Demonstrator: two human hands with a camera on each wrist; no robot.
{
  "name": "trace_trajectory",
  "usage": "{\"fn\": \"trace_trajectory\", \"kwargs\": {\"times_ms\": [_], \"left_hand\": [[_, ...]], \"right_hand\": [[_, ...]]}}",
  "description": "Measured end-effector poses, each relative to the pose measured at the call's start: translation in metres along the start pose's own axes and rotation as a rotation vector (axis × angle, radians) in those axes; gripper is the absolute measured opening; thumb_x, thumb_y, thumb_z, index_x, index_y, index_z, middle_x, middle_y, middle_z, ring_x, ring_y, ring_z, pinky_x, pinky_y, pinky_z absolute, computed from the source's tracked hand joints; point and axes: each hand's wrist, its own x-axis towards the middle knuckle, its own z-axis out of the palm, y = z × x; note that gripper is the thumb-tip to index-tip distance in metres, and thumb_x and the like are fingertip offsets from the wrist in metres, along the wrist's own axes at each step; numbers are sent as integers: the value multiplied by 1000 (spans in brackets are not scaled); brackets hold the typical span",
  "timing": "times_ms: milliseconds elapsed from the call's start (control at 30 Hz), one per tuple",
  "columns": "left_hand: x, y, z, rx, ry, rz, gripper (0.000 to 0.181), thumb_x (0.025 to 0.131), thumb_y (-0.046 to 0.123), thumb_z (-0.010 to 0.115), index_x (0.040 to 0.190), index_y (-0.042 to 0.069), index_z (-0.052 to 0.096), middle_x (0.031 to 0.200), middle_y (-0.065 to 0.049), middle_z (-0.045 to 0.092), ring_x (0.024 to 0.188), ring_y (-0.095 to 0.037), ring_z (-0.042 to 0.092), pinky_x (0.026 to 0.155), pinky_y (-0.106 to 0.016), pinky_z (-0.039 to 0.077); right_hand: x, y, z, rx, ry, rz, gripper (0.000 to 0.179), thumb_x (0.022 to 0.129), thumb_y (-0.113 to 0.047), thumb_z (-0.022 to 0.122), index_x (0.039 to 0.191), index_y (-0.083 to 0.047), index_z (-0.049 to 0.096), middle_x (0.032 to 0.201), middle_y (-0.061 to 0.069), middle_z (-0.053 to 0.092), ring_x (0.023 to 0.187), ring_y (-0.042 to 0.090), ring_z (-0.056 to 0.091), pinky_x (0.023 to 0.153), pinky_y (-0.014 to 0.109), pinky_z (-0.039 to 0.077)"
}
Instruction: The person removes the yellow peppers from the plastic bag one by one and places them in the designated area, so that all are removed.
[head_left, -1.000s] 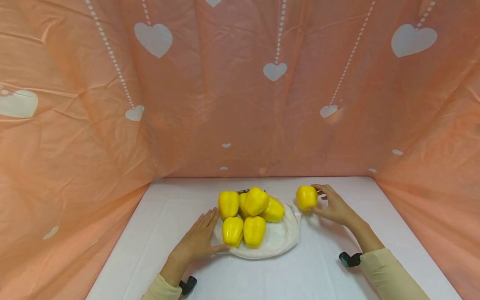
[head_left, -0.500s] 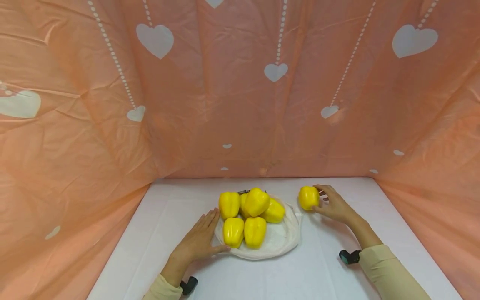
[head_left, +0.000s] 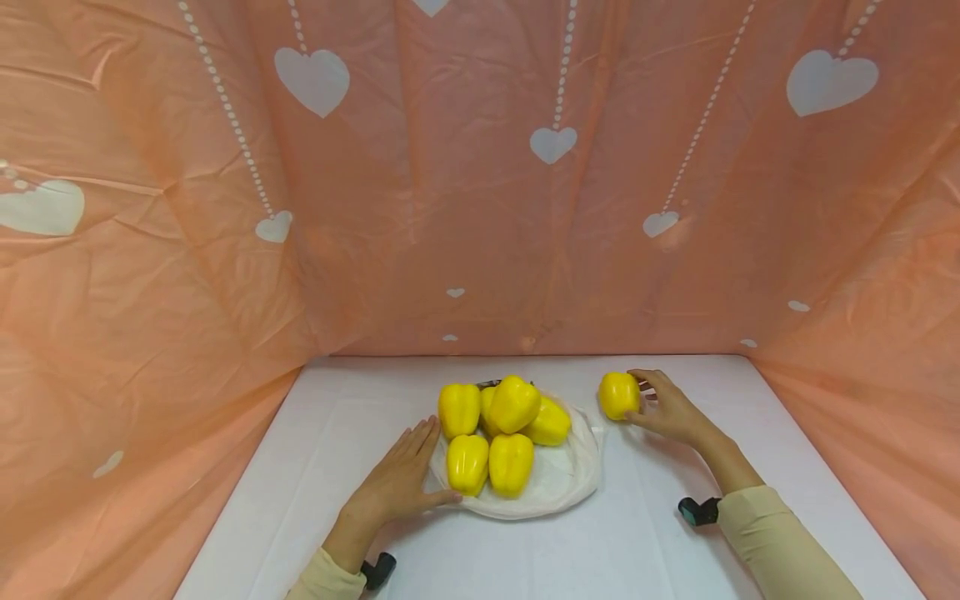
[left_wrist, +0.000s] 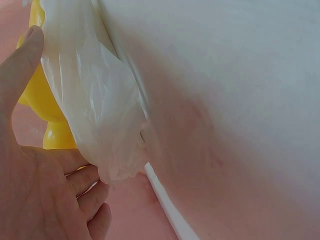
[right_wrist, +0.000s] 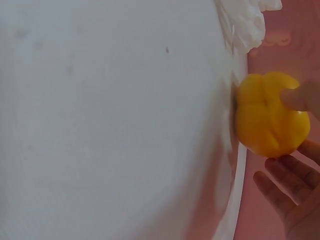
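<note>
Several yellow bell peppers (head_left: 512, 465) sit in a translucent white plastic bag (head_left: 555, 505) with its mouth spread round them, one pepper (head_left: 514, 405) lying on top of others. My left hand (head_left: 397, 477) rests along the bag's left side, fingers extended and thumb at its near rim. In the left wrist view, the bag's plastic (left_wrist: 95, 95) lies against those fingertips. To the right of the bag, my right hand (head_left: 669, 410) holds a single yellow bell pepper (head_left: 619, 396) between thumb and fingers. The right wrist view shows its lobed end (right_wrist: 270, 117) close to the table surface.
A white-covered table (head_left: 570, 558) bears everything. Behind and at both sides hangs a peach curtain (head_left: 487, 208) with white hearts. A small dark strip (head_left: 489, 383) shows behind the peppers, too hidden to identify.
The right hand and its pepper have shifted slightly right, away from the bag's rim. The left hand stays against the bag, and the whole head view drifts slightly.
</note>
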Motion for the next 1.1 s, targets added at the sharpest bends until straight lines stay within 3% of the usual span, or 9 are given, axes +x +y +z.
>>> {"fn": "trace_trajectory", "kwargs": {"times_ms": [667, 933, 1100], "left_hand": [[1, 0, 1, -19, 1, 0, 122, 89, 67, 78, 168, -7, 21, 177, -22, 19, 164, -36, 21, 135, -53, 16], [1, -2, 2, -22, 29, 36, 122, 88, 65, 79, 166, -10, 23, 175, -26, 22, 162, -41, 25, 134, -56, 20], [1, -2, 1, -8, 7, 17, 122, 88, 66, 78, 167, -8, 22, 177, -23, 20, 163, -38, 23, 135, -53, 18]], "right_hand": [[2, -3, -5, -11, -48, -1, 78, 94, -11, 82, 156, 11, 40, 145, 37, 50, 130, 56, 55, 109, 71, 49], [-3, -16, -8, -45, 44, -50, 74, 92, -10, 83, 153, 9, 46, 141, 36, 53, 130, 56, 52, 111, 76, 43], [-6, -34, -5, -69, 90, -64, 70, 92, -11, 84, 152, 4, 51, 146, 31, 54, 136, 54, 49, 115, 77, 38]]}}
